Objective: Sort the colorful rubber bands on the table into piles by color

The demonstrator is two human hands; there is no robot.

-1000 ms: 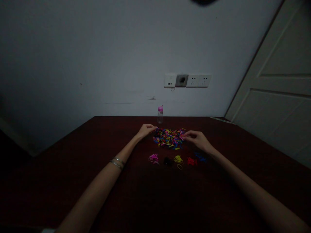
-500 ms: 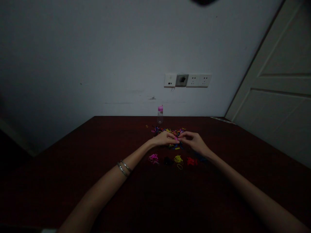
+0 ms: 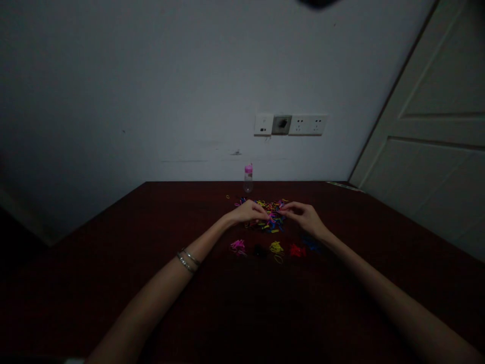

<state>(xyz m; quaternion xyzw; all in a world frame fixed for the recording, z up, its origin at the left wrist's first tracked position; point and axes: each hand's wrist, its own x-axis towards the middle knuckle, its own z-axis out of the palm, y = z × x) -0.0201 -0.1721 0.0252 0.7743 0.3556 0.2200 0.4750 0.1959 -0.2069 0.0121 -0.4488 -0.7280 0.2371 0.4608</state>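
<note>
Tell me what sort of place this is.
Probably an indoor room in a home or small office: a dark reddish table against a plain wall with sockets, and a panelled door at the right.

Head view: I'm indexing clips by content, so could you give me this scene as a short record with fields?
Left hand: left hand over the mixed pile, fingertips at the bands; grip too small to tell
Right hand: right hand at the pile's right side, thumb and finger close together; grip unclear
Nearer row, left to right: pink bands, black heap, yellow bands, red bands, blue bands
Behind pile: upright clear bottle, pink top
Worn: bracelets, left arm
Light: dim
</note>
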